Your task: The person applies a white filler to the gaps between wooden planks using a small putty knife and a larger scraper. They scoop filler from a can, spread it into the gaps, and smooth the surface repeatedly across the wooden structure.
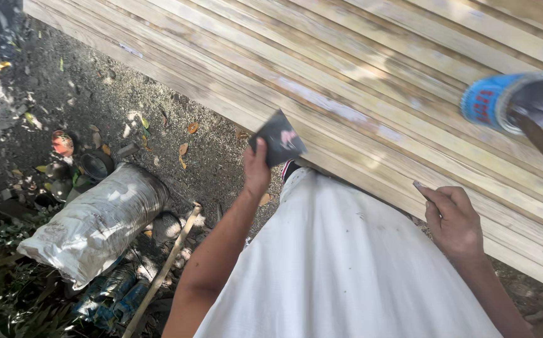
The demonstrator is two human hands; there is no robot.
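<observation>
White shirt (346, 263) below; left hand (257, 172) lifts dark sheet (279, 139) off planks' (359, 81) edge

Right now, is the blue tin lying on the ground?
No, the blue tin sits up on the wooden planks, a stick in it.

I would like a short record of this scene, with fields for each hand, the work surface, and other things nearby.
left hand: holds a dark flat square sheet, lifted at the edge of the planks
right hand: grips a small thin tool, resting against the planks' edge
work surface: pale wooden planks laid side by side
on planks: blue can, a stick inside
ground: grey sack, wooden stick
</observation>
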